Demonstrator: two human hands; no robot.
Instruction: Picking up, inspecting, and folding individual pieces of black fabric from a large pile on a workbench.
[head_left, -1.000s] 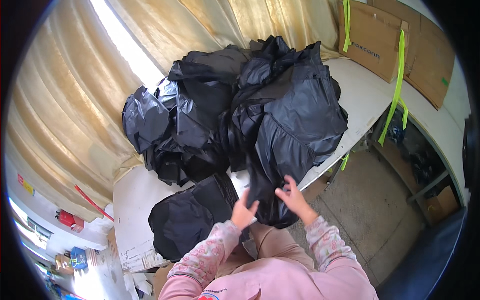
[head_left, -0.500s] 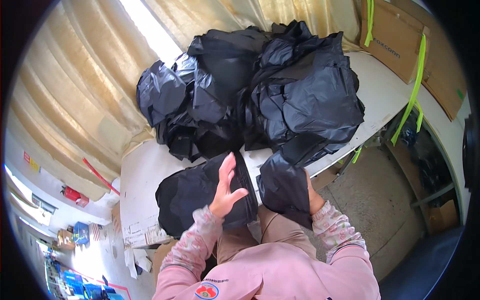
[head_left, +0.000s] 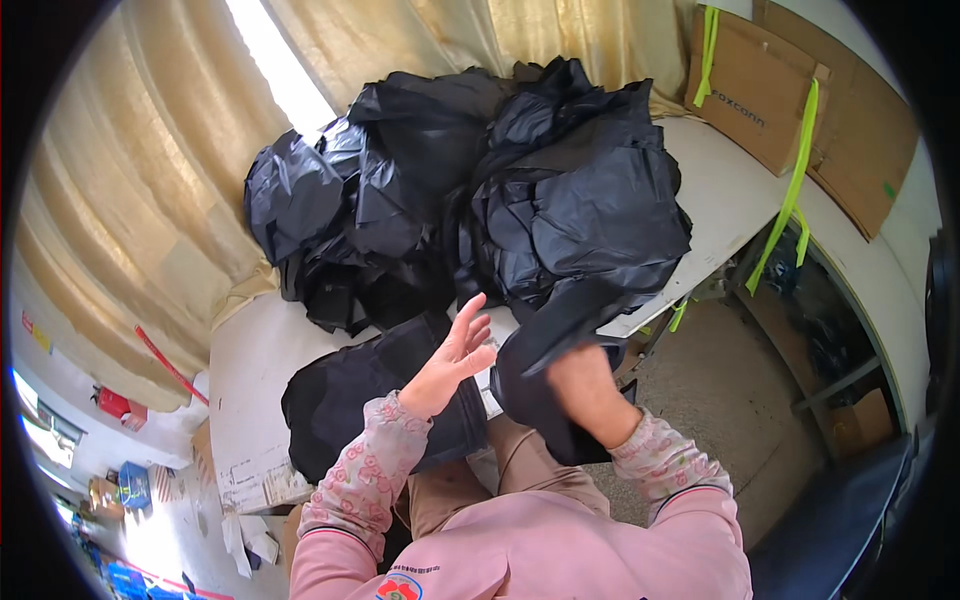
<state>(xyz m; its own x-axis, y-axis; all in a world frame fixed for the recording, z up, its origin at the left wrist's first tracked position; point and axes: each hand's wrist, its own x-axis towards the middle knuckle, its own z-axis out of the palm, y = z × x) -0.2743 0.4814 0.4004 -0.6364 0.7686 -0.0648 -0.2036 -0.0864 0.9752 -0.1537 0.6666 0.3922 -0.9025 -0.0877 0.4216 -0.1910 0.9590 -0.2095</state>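
My left hand [head_left: 448, 365] is raised with its fingers apart, holding nothing, over the right part of a flat black stack [head_left: 350, 395] of thin bag-like pieces on the table. To its right, a loose black bag [head_left: 530, 365] hangs from my right hand [head_left: 585, 390], whose fingers are hidden in its folds and slightly blurred. Whether the fingers are inside the bag's mouth or only behind its edge, I cannot tell. Beyond both hands, a large heap of crumpled black bags [head_left: 590, 205] covers much of the table.
The white table [head_left: 250, 350] has a worn front-left edge. Beige curtains [head_left: 150, 200] hang behind it. Cardboard sheets [head_left: 770, 100] with yellow-green straps [head_left: 800, 180] lean at the far right. Beneath stands a shelf [head_left: 850, 380] beside the concrete floor [head_left: 710, 390].
My right hand has moved left and over the black bag, from its right side to its folds. The bag has shifted and changed shape. My left hand stays open, and the whole view has shifted slightly.
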